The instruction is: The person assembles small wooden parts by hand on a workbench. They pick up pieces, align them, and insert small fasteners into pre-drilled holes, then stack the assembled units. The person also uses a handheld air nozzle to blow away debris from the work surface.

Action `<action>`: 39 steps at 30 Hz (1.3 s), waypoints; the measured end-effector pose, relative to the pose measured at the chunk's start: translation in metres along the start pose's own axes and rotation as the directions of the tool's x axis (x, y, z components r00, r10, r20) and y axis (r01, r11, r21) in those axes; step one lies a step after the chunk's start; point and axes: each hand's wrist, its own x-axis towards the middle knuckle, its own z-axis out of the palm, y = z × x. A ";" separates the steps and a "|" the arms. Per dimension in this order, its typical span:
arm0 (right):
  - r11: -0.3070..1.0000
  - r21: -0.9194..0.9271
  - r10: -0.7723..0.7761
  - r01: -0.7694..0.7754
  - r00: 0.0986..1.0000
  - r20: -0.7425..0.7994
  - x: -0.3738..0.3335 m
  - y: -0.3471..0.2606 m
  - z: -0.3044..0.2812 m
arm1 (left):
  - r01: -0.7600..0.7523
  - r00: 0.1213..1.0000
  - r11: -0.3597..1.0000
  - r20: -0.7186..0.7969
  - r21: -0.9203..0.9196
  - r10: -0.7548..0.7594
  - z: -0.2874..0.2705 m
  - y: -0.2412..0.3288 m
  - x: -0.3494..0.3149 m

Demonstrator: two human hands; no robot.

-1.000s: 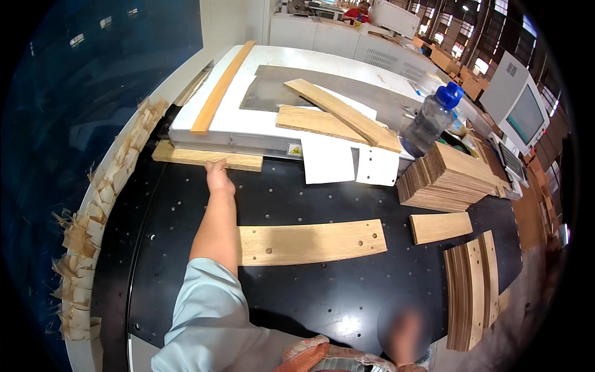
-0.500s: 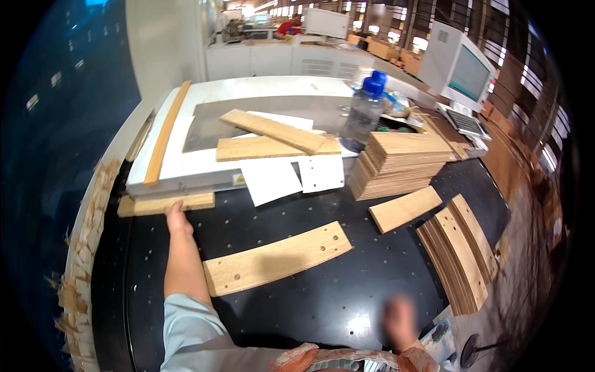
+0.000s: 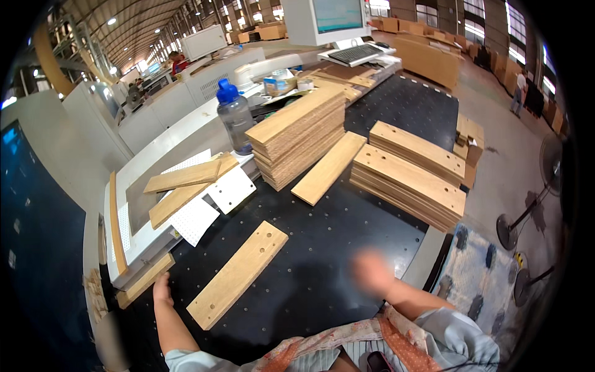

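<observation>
My left hand (image 3: 162,290) rests at the near edge of a narrow wooden strip (image 3: 144,284) beside the white machine bed; its fingers look stretched out against the wood, though partly hidden. To its right, a drilled wooden board (image 3: 238,276) with holes near both ends lies on the black perforated table (image 3: 297,322). Over the table, right of that board, my right hand (image 3: 372,273) is smeared by motion, so its fingers cannot be made out. A stack of drilled boards (image 3: 409,177) sits beyond it, with another drilled piece (image 3: 418,149) alongside.
A tall stack of plain boards (image 3: 300,136) stands mid-table, with a single board (image 3: 330,167) beside it. The white machine bed (image 3: 180,133) carries loose boards, papers and a blue-capped bottle (image 3: 235,118). Behind are a monitor and keyboard (image 3: 354,54). Pedestal fans (image 3: 507,230) stand at right.
The view has swung to the right. My right hand has risen from the table's near edge to over the table. My left hand stays at the strip.
</observation>
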 end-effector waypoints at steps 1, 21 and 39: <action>0.997 0.082 0.004 -0.002 1.000 -0.028 -0.002 0.000 -0.002 | -0.086 0.982 0.980 0.181 0.180 0.053 0.042 0.050 -0.068; 0.984 -0.174 -0.044 0.031 0.996 -0.074 -0.008 -0.015 -0.010 | -0.836 0.520 0.214 0.604 0.506 0.604 0.152 -0.020 -0.213; 0.988 -0.146 0.051 -0.048 0.999 0.014 -0.012 -0.018 -0.012 | -0.833 0.484 0.040 0.694 0.551 0.533 0.163 -0.017 -0.303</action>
